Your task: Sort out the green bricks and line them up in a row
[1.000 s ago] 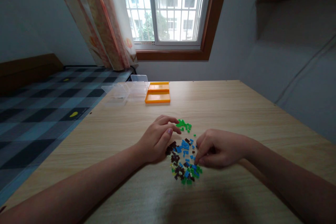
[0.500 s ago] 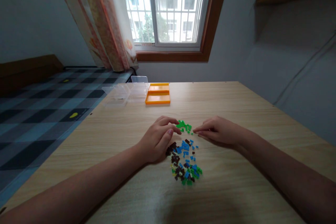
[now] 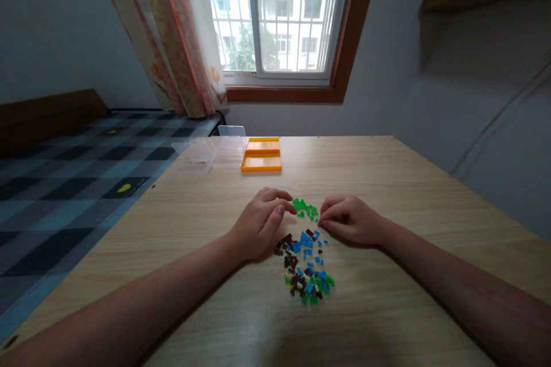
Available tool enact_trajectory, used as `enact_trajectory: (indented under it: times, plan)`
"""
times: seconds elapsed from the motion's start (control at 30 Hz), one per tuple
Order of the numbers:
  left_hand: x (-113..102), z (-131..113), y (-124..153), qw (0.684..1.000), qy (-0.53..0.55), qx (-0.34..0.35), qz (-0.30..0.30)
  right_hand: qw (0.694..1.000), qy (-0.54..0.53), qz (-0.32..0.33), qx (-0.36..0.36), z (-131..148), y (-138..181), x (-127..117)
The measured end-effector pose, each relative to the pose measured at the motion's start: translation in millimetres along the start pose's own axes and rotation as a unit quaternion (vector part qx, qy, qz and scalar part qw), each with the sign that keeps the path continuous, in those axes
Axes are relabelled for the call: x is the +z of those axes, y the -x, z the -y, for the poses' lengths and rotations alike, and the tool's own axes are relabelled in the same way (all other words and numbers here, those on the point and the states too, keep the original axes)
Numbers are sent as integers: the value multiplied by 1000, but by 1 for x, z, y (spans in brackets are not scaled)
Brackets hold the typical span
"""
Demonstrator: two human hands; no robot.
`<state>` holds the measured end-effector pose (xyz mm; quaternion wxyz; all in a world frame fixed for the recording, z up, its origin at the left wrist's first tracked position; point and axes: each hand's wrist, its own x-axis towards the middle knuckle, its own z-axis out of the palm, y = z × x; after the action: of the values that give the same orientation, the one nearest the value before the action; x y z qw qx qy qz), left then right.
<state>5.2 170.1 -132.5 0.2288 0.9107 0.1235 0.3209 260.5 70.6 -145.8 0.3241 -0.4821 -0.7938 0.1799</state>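
Small green building bricks [image 3: 301, 205] lie in a loose group between my two hands. My left hand [image 3: 260, 223] rests on the table with its fingers apart, the fingertips at the left edge of that group. On the other side, my right hand [image 3: 355, 219] has its fingers curled and the tips together, close to the lowest green bricks; whether a brick is pinched there is too small to tell. Nearer to me are blue bricks [image 3: 306, 241] and dark brown bricks [image 3: 291, 264]. The closest heap mixes green bricks [image 3: 329, 281] with brown, blue and a few yellow ones.
An orange two-part tray [image 3: 262, 169] stands at the back of the wooden table [image 3: 387, 183]. To its left are clear plastic boxes [image 3: 196, 157], one with a raised lid. A bed with a checked cover [image 3: 86, 183] adjoins the left side.
My right hand's fingers have curled in from a more stretched pose and drawn slightly toward me. The left hand's fingers sit a little closer together. The view has shifted slightly.
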Motion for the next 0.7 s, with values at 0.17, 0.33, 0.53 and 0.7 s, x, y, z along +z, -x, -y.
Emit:
enact_trajectory:
  times: [0.17, 0.33, 0.53, 0.7]
  plan:
    - [2, 2, 0, 1000, -7, 5, -3, 998, 49, -39, -11, -1, -2, 8]
    - [2, 3, 0, 1000, -9, -4, 1, 997, 55, -59, -10, 3, 1, 9]
    - [2, 3, 0, 1000, -8, -8, 0, 997, 23, -74, -21, 6, 8, 7]
    - [1, 1, -1, 1000, 3, -6, -5, 998, -46, -1, -40, 25, 18, 0]
